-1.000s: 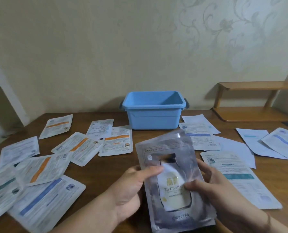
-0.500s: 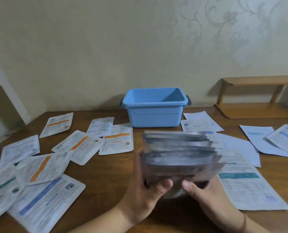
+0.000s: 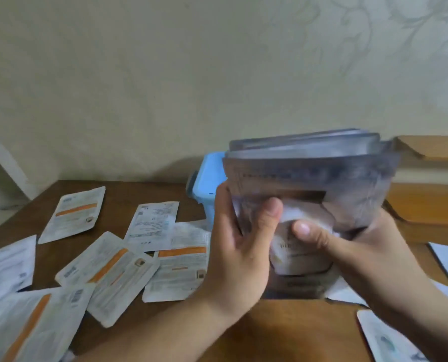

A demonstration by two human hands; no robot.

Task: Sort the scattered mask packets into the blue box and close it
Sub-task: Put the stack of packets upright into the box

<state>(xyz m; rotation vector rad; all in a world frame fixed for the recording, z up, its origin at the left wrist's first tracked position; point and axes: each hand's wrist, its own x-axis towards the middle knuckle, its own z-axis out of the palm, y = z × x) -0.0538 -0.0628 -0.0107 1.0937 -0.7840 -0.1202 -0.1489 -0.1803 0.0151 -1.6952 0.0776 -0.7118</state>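
Observation:
A stack of silver mask packets (image 3: 311, 176) stands upright in front of me, held between both hands. My left hand (image 3: 239, 249) grips its left edge with the thumb across the front. My right hand (image 3: 348, 246) grips the right side, thumb pressed on the front packet's white label. Behind the stack, only the left end of the blue box (image 3: 207, 181) shows; its opening is hidden. Several white packets with orange stripes (image 3: 113, 267) lie scattered on the wooden table (image 3: 128, 192) to the left.
A wooden shelf (image 3: 431, 205) stands against the wall at the right. More white packets (image 3: 390, 338) lie at the lower right and right edge. A white cabinet edge (image 3: 3, 163) rises at the far left.
Both hands have lifted the silver stack up and forward toward the blue box, which it now mostly covers. The view has swung to the left and closer.

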